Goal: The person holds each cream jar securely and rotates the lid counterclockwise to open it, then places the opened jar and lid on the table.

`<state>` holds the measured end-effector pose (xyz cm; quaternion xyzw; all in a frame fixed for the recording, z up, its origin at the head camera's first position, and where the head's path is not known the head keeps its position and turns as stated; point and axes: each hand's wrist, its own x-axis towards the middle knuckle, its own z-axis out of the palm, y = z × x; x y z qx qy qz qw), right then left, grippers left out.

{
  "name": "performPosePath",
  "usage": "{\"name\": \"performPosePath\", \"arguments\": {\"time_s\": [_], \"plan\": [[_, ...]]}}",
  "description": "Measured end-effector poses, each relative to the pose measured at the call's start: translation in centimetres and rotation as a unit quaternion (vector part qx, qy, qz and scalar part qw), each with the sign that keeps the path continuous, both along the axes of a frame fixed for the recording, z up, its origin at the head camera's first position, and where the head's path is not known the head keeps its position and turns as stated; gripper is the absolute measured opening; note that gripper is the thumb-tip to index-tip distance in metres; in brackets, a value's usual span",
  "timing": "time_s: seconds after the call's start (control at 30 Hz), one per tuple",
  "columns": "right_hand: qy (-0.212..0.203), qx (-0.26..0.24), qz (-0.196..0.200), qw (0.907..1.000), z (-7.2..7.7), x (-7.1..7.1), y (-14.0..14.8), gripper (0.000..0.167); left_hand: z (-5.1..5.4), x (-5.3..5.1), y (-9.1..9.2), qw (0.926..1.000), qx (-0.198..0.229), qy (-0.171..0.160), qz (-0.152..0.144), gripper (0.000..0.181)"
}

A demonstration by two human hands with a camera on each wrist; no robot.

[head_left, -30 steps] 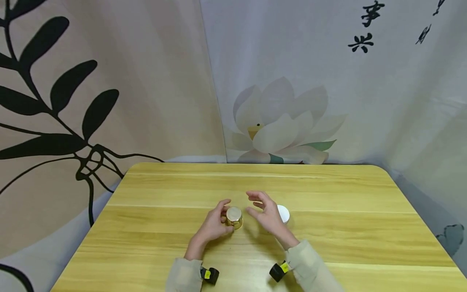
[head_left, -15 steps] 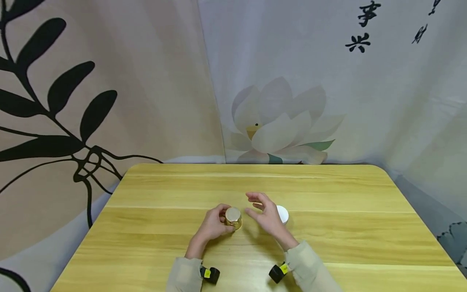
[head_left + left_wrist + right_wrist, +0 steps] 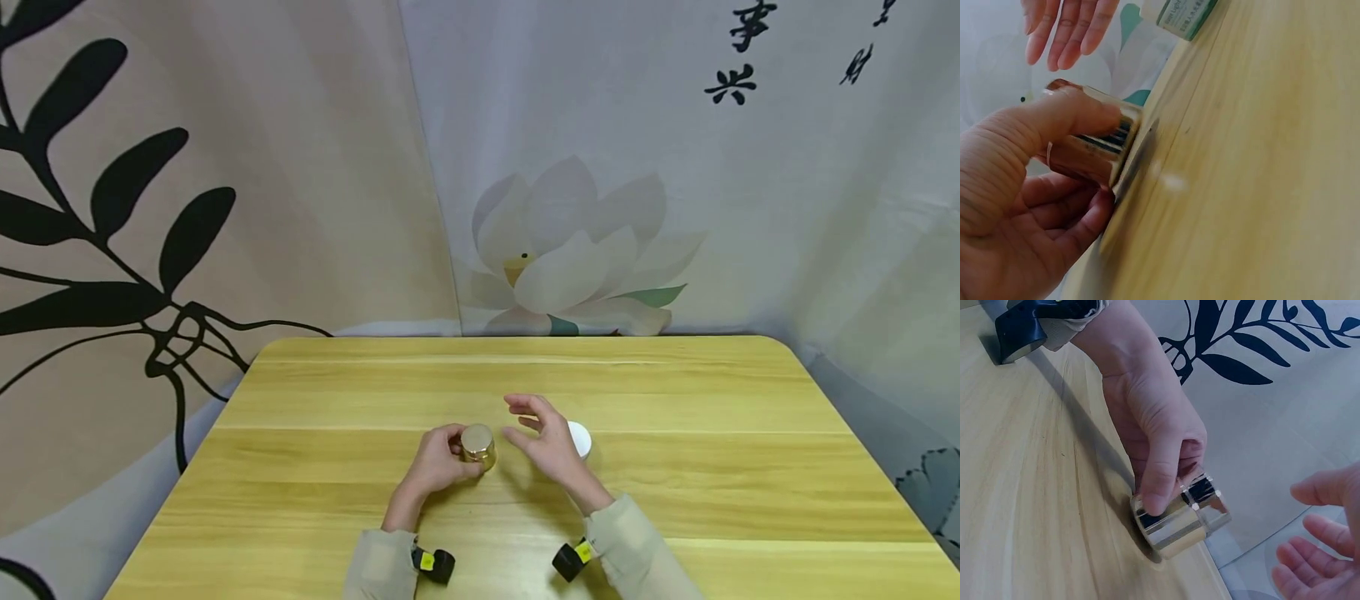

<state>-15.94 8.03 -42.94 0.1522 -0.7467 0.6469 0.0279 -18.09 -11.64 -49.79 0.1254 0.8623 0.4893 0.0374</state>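
A shiny gold jar (image 3: 478, 448) with a flat round lid stands near the middle of the wooden table. My left hand (image 3: 435, 461) grips its side; in the left wrist view the thumb lies across the gold jar (image 3: 1082, 164), with fingers on the opposite side. The right wrist view has the gold jar's (image 3: 1175, 528) base at the tabletop; whether it touches is unclear. To the right, apart from the jar, my right hand (image 3: 551, 446) hovers with loosely bent fingers and holds nothing. Partly hidden behind it is a white-lidded jar (image 3: 581, 439), whose green-and-white label (image 3: 1186, 17) shows in the left wrist view.
The wooden table (image 3: 300, 517) has rounded far corners. Behind it hangs a cloth backdrop (image 3: 337, 167) printed with dark leaves, a pale lotus and black characters. Each wrist carries a black camera (image 3: 438, 567) over a beige sleeve.
My left index finger has come down from its raised position, and the hand has settled round the gold jar. The right hand has stayed nearly still. The head view has shifted slightly.
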Motion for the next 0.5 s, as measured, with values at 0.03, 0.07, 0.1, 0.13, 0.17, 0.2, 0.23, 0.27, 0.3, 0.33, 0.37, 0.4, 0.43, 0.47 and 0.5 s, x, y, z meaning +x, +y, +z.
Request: {"name": "performPosePath", "arguments": {"time_s": [0.03, 0.07, 0.1, 0.13, 0.17, 0.2, 0.23, 0.27, 0.3, 0.33, 0.37, 0.4, 0.43, 0.47, 0.5], "plan": [[0.001, 0.0, -0.001, 1.0, 0.0, 0.0, 0.0, 0.038, 0.0, 0.0, 0.0, 1.0, 0.005, 0.0, 0.003, 0.044], [0.002, 0.002, -0.002, 1.0, 0.1, 0.0, 0.0, 0.038, 0.0, 0.0, 0.0, 0.9999, 0.008, 0.0, 0.007, 0.045], [0.003, 0.003, -0.004, 1.0, 0.2, 0.1, 0.0, 0.038, 0.0, 0.0, 0.0, 0.9999, 0.012, 0.001, 0.009, 0.045], [0.004, 0.004, -0.005, 1.0, 0.3, 0.1, 0.0, 0.038, 0.2, 0.0, 0.0, 0.9998, 0.016, 0.003, 0.011, 0.045], [0.005, 0.006, -0.007, 0.9999, 0.4, 0.1, 0.1, 0.038, 0.3, 0.0, 0.1, 0.9997, 0.019, 0.005, 0.012, 0.045], [0.005, 0.007, -0.01, 0.9999, 0.6, 0.1, 0.1, 0.037, 0.6, 0.0, 0.1, 0.9997, 0.021, 0.008, 0.012, 0.045], [0.006, 0.008, -0.011, 0.9999, 0.7, 0.1, 0.1, 0.037, 0.8, -0.1, 0.2, 0.9996, 0.023, 0.012, 0.012, 0.046], [0.008, 0.01, -0.011, 0.9999, 0.8, 0.1, 0.2, 0.037, 1.2, -0.1, 0.3, 0.9995, 0.024, 0.015, 0.013, 0.046], [0.01, 0.009, -0.011, 0.9998, 0.9, 0.1, 0.3, 0.037, 1.6, -0.1, 0.4, 0.9994, 0.028, 0.016, 0.012, 0.046], [0.014, 0.009, -0.011, 0.9998, 0.9, 0.1, 0.3, 0.037, 2.0, -0.2, 0.5, 0.9993, 0.031, 0.019, 0.01, 0.045], [0.02, 0.009, -0.012, 0.9997, 1.0, 0.0, 0.4, 0.036, 2.4, -0.2, 0.6, 0.9992, 0.036, 0.018, 0.01, 0.045], [0.027, 0.009, -0.012, 0.9995, 1.0, -0.1, 0.4, 0.036, 2.8, -0.2, 0.7, 0.999, 0.039, 0.017, 0.009, 0.045], [0.034, 0.005, -0.011, 0.9994, 0.9, -0.3, 0.5, 0.036, 3.2, -0.3, 0.9, 0.9989, 0.043, 0.017, 0.008, 0.045], [0.039, 0.004, -0.012, 0.9991, 0.7, -0.5, 0.6, 0.036, 3.6, -0.3, 1.0, 0.9988, 0.046, 0.018, 0.007, 0.045], [0.043, 0.002, -0.012, 0.999, 0.5, -0.7, 0.7, 0.036, 4.0, -0.4, 1.2, 0.9985, 0.051, 0.017, 0.006, 0.045]]}}
